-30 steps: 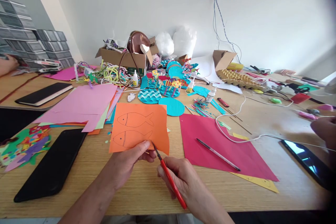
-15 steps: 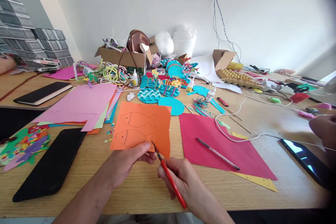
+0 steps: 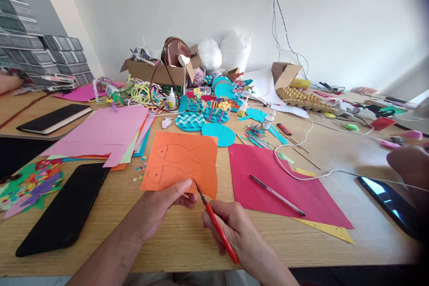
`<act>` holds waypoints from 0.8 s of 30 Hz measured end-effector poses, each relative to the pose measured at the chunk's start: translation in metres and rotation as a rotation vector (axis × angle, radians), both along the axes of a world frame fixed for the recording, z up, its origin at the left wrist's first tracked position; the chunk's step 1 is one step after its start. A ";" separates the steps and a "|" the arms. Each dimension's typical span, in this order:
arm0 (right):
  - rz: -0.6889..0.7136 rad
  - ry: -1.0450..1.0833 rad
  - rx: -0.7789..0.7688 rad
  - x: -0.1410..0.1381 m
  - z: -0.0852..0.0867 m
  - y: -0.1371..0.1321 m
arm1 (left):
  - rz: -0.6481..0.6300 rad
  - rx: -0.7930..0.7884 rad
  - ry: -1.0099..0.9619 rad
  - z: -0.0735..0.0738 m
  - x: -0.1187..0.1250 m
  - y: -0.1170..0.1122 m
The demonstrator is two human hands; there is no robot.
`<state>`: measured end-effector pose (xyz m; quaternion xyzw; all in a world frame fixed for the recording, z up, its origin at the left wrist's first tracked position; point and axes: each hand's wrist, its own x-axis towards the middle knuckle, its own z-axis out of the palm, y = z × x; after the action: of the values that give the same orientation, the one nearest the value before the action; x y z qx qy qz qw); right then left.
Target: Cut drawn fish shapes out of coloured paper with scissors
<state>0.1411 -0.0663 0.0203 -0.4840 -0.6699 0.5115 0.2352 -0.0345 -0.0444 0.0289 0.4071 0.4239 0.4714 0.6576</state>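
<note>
An orange sheet of paper [image 3: 182, 148] with two fish outlines drawn on it is tilted up above the table's near side. My left hand [image 3: 174, 194] pinches its lower edge, thumb on top and fingers beneath. Red-handled scissors [image 3: 219, 232] are gripped in my right hand [image 3: 226, 223], their dark blades at the paper by the lower fish's tail. Right of the hands lies a dark pink sheet [image 3: 284, 183] with a pen [image 3: 276, 194] across it. Some yellow paper [image 3: 330, 230] sticks out below that sheet.
Stacked coloured paper [image 3: 100, 129], a black tablet-like slab [image 3: 63, 210] and a black notebook [image 3: 55, 118] lie left. Behind are glue bottles [image 3: 268, 119], blue cutouts [image 3: 218, 134] and a cardboard box [image 3: 150, 71]. A white cable [image 3: 301, 178] crosses near a phone [image 3: 385, 203]; another person's hand [image 3: 407, 170] is at right.
The orange sheet's lower right part has shifted up slightly at the scissors. Both hands stay nearly in place. At the far left, a blurred dark shape appears by the colourful cutouts.
</note>
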 end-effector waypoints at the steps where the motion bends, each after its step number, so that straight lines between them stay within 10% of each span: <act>1: -0.001 -0.001 -0.006 0.000 0.000 0.000 | 0.024 -0.004 -0.006 0.001 0.000 0.000; 24: -0.128 0.558 -0.155 -0.030 -0.033 -0.010 | 0.458 -0.069 -0.043 -0.010 0.042 -0.012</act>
<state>0.1109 -0.0758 -0.0126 -0.3823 -0.5065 0.6585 0.4047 0.0071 -0.0560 0.0185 0.2676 0.5071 0.6020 0.5558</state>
